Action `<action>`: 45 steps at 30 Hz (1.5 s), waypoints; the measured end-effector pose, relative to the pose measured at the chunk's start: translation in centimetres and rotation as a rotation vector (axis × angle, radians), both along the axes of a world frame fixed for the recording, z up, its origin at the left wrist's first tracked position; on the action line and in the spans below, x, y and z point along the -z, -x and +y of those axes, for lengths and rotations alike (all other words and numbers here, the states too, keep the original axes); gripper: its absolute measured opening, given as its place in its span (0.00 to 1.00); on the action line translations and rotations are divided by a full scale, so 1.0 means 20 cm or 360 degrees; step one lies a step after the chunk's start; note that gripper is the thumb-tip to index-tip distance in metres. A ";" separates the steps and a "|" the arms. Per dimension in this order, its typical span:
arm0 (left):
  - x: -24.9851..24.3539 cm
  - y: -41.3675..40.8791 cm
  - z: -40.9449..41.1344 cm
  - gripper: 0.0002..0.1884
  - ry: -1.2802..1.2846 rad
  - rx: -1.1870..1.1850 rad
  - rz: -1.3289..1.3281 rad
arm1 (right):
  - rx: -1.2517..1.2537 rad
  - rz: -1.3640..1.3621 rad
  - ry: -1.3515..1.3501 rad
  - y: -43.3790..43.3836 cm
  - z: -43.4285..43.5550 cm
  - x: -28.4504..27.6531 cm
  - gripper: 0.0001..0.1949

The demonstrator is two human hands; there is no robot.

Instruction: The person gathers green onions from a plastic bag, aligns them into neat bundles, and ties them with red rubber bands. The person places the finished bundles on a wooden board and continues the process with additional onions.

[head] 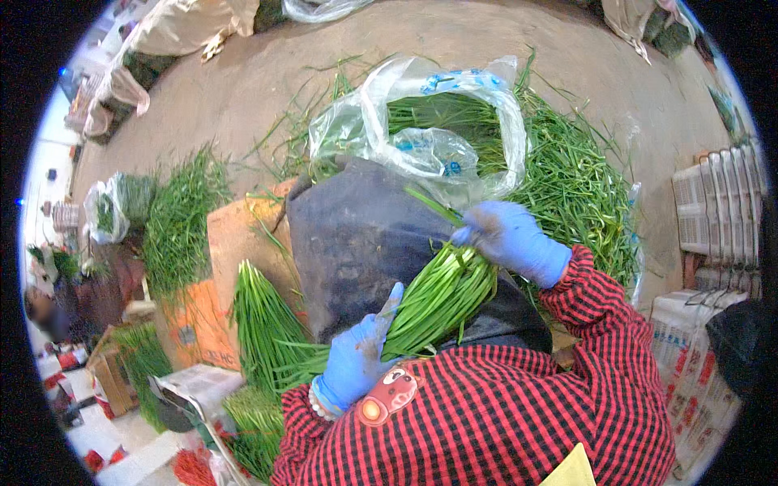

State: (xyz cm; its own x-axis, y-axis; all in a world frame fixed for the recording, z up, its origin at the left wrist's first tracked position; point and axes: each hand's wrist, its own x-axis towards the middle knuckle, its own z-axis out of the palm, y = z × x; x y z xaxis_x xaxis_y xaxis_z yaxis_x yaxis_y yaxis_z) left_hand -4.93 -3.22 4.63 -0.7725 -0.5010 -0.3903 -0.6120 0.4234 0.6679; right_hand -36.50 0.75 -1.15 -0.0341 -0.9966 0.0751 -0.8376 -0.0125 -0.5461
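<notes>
A bunch of long green chive-like leaves (444, 297) slants across my lap, its pale cut ends toward the upper right. My left hand (355, 364), in a soiled blue glove, wraps the leafy lower part, index finger stretched along the bunch. Just above the pale ends, my right hand (516, 243), gloved alike, pinches a few loose green stalks (433, 205). A dark apron (358, 237) covers my knees. To the left, another bunch of chives (264, 322) leans with its pale tips up against a cardboard box (252, 234).
An open clear plastic bag (516, 133) of greens lies beyond my knees. Loose trimmed leaves (577, 188) pile on the right, with another heap (185, 219) at the left. Stacked white plastic crates (720, 203) stand far right. More chives (255, 425) sit at lower left.
</notes>
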 end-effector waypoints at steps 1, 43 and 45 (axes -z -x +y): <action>0.00 -0.01 0.01 0.53 0.0012 0.0013 -0.0013 | 0.0108 0.0041 0.0158 0.05 0.04 0.07 0.09; 0.05 0.02 0.00 0.51 -0.0029 -0.0016 0.0235 | -0.0197 -0.0628 -0.0781 0.15 0.23 -0.07 0.21; 0.04 0.02 0.00 0.50 -0.0150 -0.0045 0.0217 | -0.0206 -0.0685 -0.0642 0.15 0.25 -0.03 0.19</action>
